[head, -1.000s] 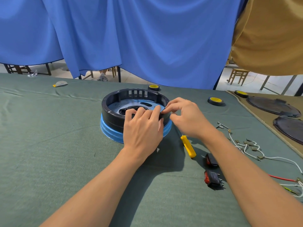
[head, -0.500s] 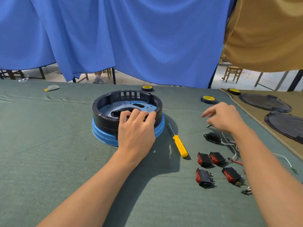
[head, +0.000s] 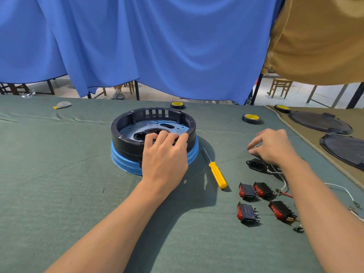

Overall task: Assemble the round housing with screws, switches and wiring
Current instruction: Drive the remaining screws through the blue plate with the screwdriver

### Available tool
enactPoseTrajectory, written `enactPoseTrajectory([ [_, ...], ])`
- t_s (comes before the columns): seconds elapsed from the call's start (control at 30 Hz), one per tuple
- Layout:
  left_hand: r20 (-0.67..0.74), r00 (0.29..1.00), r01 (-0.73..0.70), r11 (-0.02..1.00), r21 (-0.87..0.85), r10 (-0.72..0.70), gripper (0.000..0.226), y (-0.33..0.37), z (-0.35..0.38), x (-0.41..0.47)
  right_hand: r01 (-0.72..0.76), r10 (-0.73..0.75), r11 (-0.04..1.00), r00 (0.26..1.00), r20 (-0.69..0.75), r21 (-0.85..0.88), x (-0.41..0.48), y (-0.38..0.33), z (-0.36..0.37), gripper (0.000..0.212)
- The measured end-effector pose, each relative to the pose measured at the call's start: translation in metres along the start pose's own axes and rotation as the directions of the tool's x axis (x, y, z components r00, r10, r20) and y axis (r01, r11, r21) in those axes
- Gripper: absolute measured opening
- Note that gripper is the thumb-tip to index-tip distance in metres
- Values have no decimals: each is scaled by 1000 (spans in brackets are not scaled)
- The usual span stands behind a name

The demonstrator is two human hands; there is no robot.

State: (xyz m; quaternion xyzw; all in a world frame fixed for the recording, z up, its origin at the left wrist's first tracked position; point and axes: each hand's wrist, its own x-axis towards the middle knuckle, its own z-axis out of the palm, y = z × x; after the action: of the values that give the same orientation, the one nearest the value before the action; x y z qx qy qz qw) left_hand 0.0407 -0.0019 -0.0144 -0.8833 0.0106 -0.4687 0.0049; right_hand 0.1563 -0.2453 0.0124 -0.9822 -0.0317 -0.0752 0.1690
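A round black housing (head: 126, 134) on a blue base sits mid-table, with a metal plate inside. My left hand (head: 164, 157) grips its near rim, fingers curled over the edge. My right hand (head: 272, 146) hovers low over the cloth to the right, fingertips pinched at a thin white wire; whether it holds the wire is unclear. A black power socket (head: 256, 164) lies just under that hand. Several red rocker switches (head: 247, 191) lie nearer to me. A yellow-handled screwdriver (head: 216, 175) lies between housing and switches. White and red wires (head: 342, 191) trail off right.
Two tape rolls with yellow cores (head: 251, 118) (head: 177, 105) lie beyond the housing. Dark round covers (head: 319, 122) rest on a tan mat at the right. A blue curtain (head: 157, 46) hangs behind the green-clothed table (head: 59, 174).
My right hand left the housing rim and swung right, then dropped lower toward the wires by the power socket. My left hand has stayed on the housing.
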Motion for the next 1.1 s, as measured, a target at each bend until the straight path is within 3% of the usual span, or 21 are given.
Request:
enactPoseTrajectory([
  [0.43,10,1000,-4,1000,-21,4,16,-1,-2,1,87,-87,992,996,4,-86,4,-4,2,8],
  [0.53,5,1000,-3,1000,-19,4,15,-2,-1,1,118,-115,992,990,-76,41,6,-11,-3,6],
  [0.7,-8,1000,-30,999,-18,30,19,-5,1,4,264,-258,923,964,-58,279,-14,-49,-27,6],
  [0.77,-1,999,-34,999,-6,34,19,-5,1,5,249,-262,847,964,-39,469,-31,-73,-30,6],
  [0.87,4,1000,-30,999,21,30,22,-5,-1,8,95,-272,614,957,97,783,-56,-110,-24,7],
  [1.0,10,998,-55,998,5,55,21,-6,-7,11,-83,-210,423,960,187,902,-74,-141,-3,9],
  [1.1,13,999,-39,999,15,39,19,-9,-8,11,-212,-104,197,966,236,957,-74,-145,7,9],
])
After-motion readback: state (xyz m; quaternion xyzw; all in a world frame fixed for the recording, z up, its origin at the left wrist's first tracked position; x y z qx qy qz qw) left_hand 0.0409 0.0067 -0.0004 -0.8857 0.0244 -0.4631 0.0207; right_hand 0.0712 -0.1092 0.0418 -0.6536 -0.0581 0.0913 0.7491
